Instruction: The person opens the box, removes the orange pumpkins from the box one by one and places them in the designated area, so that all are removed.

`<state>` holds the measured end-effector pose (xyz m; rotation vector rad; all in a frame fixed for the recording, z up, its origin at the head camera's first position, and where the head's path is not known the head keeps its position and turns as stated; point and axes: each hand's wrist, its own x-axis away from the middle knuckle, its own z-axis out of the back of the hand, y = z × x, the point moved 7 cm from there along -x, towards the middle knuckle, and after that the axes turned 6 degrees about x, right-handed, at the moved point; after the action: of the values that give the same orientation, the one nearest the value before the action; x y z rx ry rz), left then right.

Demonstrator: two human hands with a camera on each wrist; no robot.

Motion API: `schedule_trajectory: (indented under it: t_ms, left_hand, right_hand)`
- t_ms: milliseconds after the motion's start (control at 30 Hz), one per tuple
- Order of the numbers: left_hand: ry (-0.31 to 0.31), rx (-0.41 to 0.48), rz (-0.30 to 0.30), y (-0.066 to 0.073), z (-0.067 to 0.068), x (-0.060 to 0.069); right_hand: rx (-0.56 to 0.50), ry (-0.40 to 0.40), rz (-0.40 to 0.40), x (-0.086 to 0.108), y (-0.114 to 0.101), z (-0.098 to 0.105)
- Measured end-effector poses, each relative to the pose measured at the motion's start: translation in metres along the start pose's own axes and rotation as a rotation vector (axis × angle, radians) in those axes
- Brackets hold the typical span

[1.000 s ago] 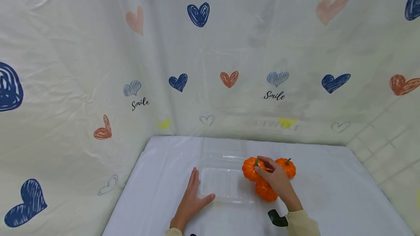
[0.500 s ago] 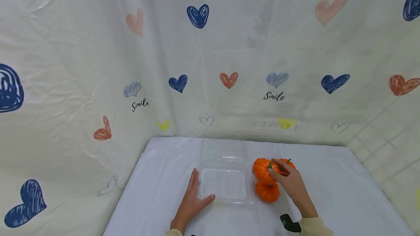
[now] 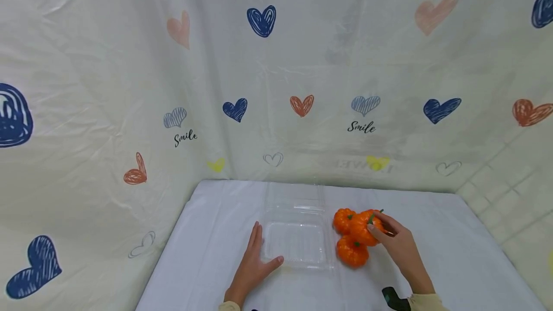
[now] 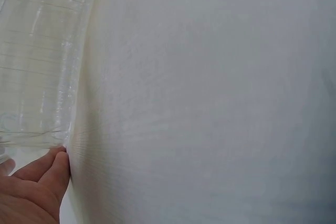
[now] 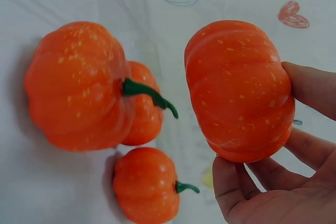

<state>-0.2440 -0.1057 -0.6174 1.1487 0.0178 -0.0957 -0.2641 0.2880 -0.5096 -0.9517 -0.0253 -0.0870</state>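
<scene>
My right hand [image 3: 402,248] grips a small orange toy pumpkin [image 3: 363,230] with a green stem, thumb and fingers on its sides. In the right wrist view this pumpkin [image 5: 239,93] hangs above several others. One pumpkin [image 3: 342,221] sits just left of it and another [image 3: 352,252] in front. A further one is mostly hidden behind the held pumpkin. Left of them lies a transparent plastic clamshell box [image 3: 295,264], its lid folded back. My left hand [image 3: 255,265], fingers straight, lies at the box's left side; in the left wrist view the fingertips touch the box's [image 4: 37,77] corner.
A white cloth [image 3: 436,248] covers the table. Behind it hangs a pale curtain [image 3: 319,61] printed with hearts. Dark wrist gear [image 3: 394,299] shows by the right sleeve.
My right hand has carried the held pumpkin rightward, from beside the box's right edge to over the other pumpkins. The left hand has stayed in place.
</scene>
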Motion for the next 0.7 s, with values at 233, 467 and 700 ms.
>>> schedule_trajectory:
  t_ms: [233,467,700]
  left_hand:
    - [0.001,0.006,-0.010,0.001,0.001,0.000]
    - [0.007,0.020,-0.009,-0.002,0.001,0.001]
    - [0.013,0.026,-0.022,-0.004,0.001,0.001]
  right_hand:
    - [0.002,0.023,-0.012,0.005,0.020,0.013]
    - [-0.024,0.025,-0.113,0.010,0.039,0.019]
    - [-0.010,0.028,-0.205,0.014,0.063,0.017]
